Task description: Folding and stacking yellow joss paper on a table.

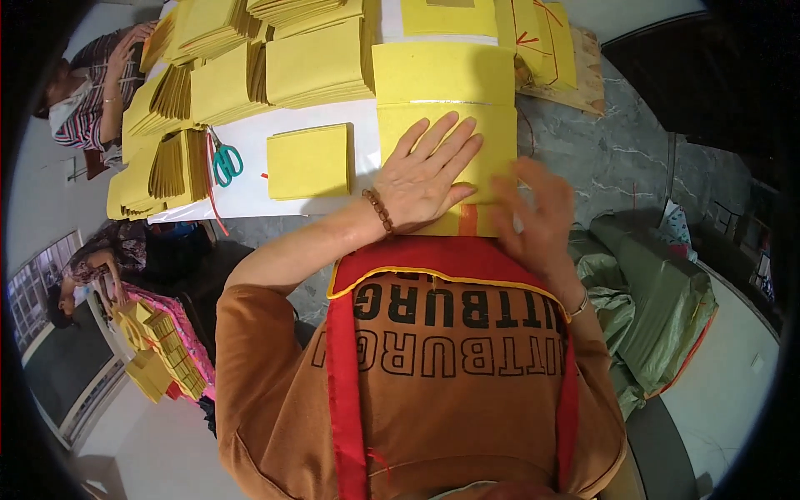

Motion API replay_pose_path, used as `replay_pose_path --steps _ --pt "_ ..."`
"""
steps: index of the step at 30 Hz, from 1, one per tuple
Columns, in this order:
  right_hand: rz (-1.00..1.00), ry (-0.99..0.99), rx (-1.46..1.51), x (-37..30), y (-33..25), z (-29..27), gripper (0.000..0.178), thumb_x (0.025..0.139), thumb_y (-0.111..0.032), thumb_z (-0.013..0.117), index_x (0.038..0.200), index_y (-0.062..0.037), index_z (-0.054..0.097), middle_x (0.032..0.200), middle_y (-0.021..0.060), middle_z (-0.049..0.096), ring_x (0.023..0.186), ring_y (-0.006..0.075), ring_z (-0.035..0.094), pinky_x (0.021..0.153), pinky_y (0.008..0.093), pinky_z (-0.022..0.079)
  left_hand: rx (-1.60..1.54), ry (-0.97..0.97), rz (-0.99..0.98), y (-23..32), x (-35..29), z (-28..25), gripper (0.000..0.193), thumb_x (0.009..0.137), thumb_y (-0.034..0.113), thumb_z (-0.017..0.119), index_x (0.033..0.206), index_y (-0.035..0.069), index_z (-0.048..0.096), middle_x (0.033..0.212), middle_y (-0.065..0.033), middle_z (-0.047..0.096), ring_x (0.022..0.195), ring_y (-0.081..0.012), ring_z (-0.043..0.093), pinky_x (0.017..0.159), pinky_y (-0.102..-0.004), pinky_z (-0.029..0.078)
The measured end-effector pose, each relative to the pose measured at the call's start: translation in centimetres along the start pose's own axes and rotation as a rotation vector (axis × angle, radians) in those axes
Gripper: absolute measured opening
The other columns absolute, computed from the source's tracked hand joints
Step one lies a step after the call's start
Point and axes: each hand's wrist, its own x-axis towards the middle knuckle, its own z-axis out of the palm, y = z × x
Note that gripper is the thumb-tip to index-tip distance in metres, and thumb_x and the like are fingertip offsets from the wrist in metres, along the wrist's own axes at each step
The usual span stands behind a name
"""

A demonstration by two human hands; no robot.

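Observation:
A sheet of yellow paper (446,77) with a crosswise fold line lies in front of me, its near end reaching the red apron (433,260). My left hand (432,177) rests on it, palm down and fingers spread, with nothing held. Near the sheet's close end, an orange strip (468,221) shows below that hand. My right hand (537,215) is beside the sheet's right edge, its fingers smeared by motion; whether it holds anything is unclear. To the left of my left hand lies a small stack of folded yellow paper (308,162).
Several piles of folded yellow paper (321,71) fill the table's far left. Teal-handled scissors (226,164) lie beside red string (212,196). At the far right is a string-tied yellow bundle (546,46). Green wrapped packages (654,292) stand to my right. Two other people are on the left.

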Motion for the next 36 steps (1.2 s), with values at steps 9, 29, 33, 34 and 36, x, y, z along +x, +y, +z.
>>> replay_pose_path --steps 9,29,33,34,36 --pt "-0.344 -0.252 0.169 -2.5 1.8 2.9 0.04 0.078 -0.027 0.067 0.117 -0.0207 0.061 0.132 -0.0002 0.051 0.126 0.0198 0.042 0.105 0.0521 0.026 -0.013 0.098 0.023 -0.3 -0.8 -0.3 0.062 0.082 0.038 0.059 0.134 0.01 0.041 0.141 -0.0143 0.034 0.13 -0.033 0.031 0.105 -0.0469 0.024" --pt "0.165 0.034 0.86 -1.2 4.1 1.9 0.036 0.093 -0.012 0.048 0.127 0.0006 0.049 0.121 0.0149 0.056 0.113 0.0233 0.054 0.097 0.036 0.041 0.064 0.557 0.067 -2.1 -6.1 -6.1 0.044 0.074 0.009 0.055 0.118 0.005 0.057 0.114 -0.0075 0.061 0.103 -0.024 0.058 0.084 -0.0351 0.044" --pt "0.288 0.017 0.857 -1.0 3.9 2.0 0.03 0.091 -0.006 0.051 0.12 0.0011 0.054 0.113 0.0118 0.06 0.107 0.0197 0.056 0.094 0.0323 0.042 0.27 0.494 -0.112 -7.2 -12.4 -4.8 0.049 0.075 0.004 0.053 0.124 0.01 0.054 0.121 -0.0058 0.058 0.11 -0.0222 0.055 0.089 -0.0355 0.042" --pt "0.286 0.014 0.86 -1.1 3.9 2.0 0.03 0.091 -0.006 0.051 0.12 0.0011 0.054 0.113 0.0118 0.06 0.107 0.0197 0.056 0.094 0.0323 0.042 0.364 0.433 -0.143 -8.6 -13.8 -3.5 0.051 0.075 0.004 0.054 0.125 0.011 0.054 0.122 -0.0054 0.058 0.111 -0.0221 0.054 0.091 -0.0364 0.041" --pt "0.216 -0.028 0.768 -1.2 4.0 2.3 0.023 0.091 -0.008 0.052 0.111 0.0009 0.059 0.106 0.0093 0.063 0.1 0.0169 0.058 0.088 0.0289 0.043 0.459 0.368 -0.164 -10.7 -15.7 -1.0 0.052 0.074 0.004 0.054 0.125 0.013 0.054 0.122 -0.005 0.057 0.112 -0.022 0.053 0.093 -0.0372 0.04"
